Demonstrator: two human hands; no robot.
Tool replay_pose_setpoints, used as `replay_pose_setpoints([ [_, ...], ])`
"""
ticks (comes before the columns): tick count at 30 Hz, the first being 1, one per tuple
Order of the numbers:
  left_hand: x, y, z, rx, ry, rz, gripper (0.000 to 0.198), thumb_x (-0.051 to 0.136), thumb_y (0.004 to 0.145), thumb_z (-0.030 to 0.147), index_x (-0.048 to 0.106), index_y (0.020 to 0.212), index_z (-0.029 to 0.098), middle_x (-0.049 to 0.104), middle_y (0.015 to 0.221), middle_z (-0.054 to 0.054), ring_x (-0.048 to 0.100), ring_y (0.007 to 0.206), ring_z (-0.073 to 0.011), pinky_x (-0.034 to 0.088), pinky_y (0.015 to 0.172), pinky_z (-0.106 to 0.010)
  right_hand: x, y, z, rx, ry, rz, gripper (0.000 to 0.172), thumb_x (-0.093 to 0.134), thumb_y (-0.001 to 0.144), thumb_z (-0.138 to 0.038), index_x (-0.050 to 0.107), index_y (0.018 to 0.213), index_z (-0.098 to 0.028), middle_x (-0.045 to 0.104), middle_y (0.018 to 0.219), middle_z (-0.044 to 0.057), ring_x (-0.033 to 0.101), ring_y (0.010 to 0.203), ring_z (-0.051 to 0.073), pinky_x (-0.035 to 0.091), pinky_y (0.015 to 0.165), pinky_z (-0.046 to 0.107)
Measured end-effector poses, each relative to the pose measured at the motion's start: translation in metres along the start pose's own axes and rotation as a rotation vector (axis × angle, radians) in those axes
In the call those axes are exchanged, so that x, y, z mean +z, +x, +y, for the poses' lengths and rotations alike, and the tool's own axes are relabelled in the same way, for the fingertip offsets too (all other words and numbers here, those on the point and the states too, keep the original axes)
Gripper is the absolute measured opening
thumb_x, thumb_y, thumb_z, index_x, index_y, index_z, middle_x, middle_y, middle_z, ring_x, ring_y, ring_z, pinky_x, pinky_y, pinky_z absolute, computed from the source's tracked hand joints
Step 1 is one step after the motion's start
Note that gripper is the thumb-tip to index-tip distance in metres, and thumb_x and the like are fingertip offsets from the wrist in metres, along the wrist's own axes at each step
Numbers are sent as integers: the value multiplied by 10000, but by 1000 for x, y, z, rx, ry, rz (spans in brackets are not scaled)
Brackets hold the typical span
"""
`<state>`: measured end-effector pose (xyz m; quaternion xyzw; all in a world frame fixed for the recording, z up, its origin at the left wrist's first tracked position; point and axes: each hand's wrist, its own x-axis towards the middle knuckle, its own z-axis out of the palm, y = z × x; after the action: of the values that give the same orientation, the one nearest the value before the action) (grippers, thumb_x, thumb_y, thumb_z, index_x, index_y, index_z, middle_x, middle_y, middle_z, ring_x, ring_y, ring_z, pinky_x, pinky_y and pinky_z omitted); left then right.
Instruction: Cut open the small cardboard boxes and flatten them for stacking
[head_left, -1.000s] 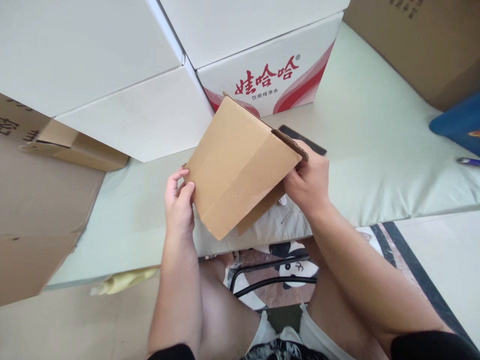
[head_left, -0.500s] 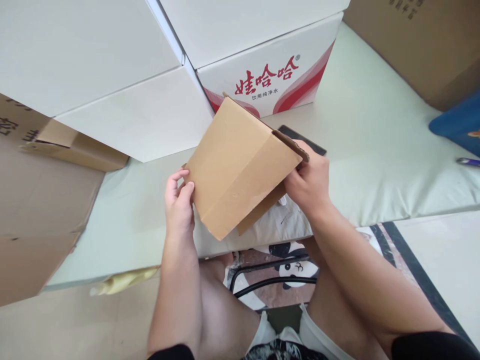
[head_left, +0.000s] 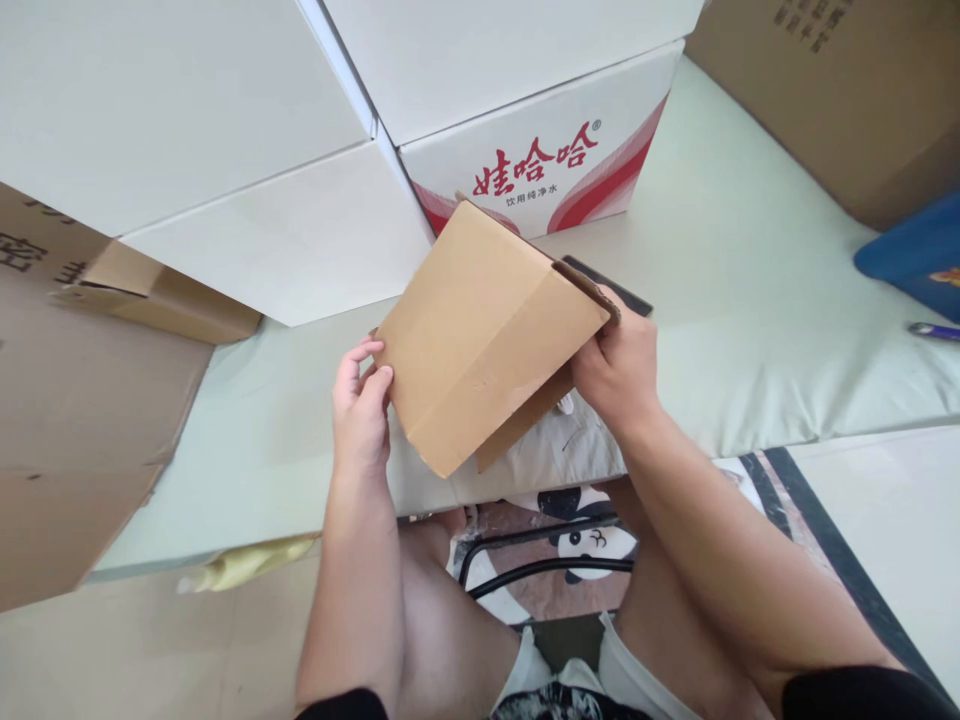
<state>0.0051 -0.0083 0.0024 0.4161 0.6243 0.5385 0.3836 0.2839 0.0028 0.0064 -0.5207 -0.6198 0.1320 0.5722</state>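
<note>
A plain brown cardboard box (head_left: 480, 330), with a flap hanging down on its near side, is held tilted above the pale green covered surface (head_left: 285, 430). At its left edge my left hand (head_left: 361, 400) is closed on the cardboard, thumb and fingers at the corner. My right hand (head_left: 619, 350) grips the opposite end, its fingers tucked behind a folded flap and partly hidden. Beyond that hand a flat dark object (head_left: 637, 300) shows in part. A small white item (head_left: 565, 403) peeks out below the box; I cannot make out its kind.
White cartons (head_left: 277, 230) are stacked at the back, one with red lettering (head_left: 536, 170). Brown cartons stand at the left (head_left: 90, 400) and far right (head_left: 847, 110). A blue object (head_left: 915, 250) and a purple pen (head_left: 934, 330) lie at the right. Below is a black metal frame (head_left: 547, 570).
The view has shifted slightly, and the box appears a little further right. Both hands keep their hold on it.
</note>
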Motion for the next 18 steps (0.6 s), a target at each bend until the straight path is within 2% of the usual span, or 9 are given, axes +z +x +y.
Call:
replay_pose_setpoints([
  [4, -2, -1, 0, 13, -21, -54, 526, 867, 649, 450, 676, 1109, 281, 416, 1674, -51, 546, 1425, -344, 587, 991, -395, 1, -1, 2, 17, -28, 0, 310, 481, 903, -175, 729, 1079, -235, 812, 1053, 35, 764, 917, 237, 594, 795, 371],
  [6, -3, -1, -2, 33, -34, -120, 641, 905, 624, 531, 668, 1173, 301, 308, 1740, -43, 424, 1542, -372, 517, 1150, -457, 2, -2, 4, 17, -31, 3, 330, 478, 902, -165, 724, 1106, -246, 811, 1065, 35, 762, 925, 242, 595, 829, 390],
  [9, -5, -1, -8, 114, -10, -246, 846, 913, 600, 658, 609, 1331, 357, 130, 1800, -21, 196, 1656, -379, 339, 1311, -516, 5, -3, 9, 10, -41, 23, 316, 471, 910, -167, 704, 1109, -241, 808, 1046, 51, 759, 913, 256, 593, 830, 416],
  [11, -8, 0, -13, 198, 42, -312, 957, 886, 607, 729, 545, 1434, 389, 48, 1811, -15, 65, 1682, -381, 230, 1354, -547, 7, -4, 11, 7, -64, 35, 295, 460, 921, -179, 693, 1094, -233, 806, 1019, 63, 755, 895, 264, 588, 779, 413],
  [13, -11, 2, -18, 288, 109, -378, 1053, 867, 598, 779, 483, 1507, 408, -20, 1813, -17, -5, 1680, -408, 170, 1359, -589, 9, -5, 13, 8, -81, 40, 280, 456, 929, -189, 682, 1089, -230, 805, 1012, 71, 753, 891, 265, 583, 750, 403],
  [18, -15, 2, -22, 492, 272, -509, 1240, 906, 538, 775, 353, 1597, 445, -125, 1804, -44, -32, 1658, -492, 176, 1315, -695, 11, -5, 15, 31, -82, 28, 259, 451, 929, -174, 650, 1084, -229, 796, 1032, 82, 756, 939, 272, 577, 793, 400],
])
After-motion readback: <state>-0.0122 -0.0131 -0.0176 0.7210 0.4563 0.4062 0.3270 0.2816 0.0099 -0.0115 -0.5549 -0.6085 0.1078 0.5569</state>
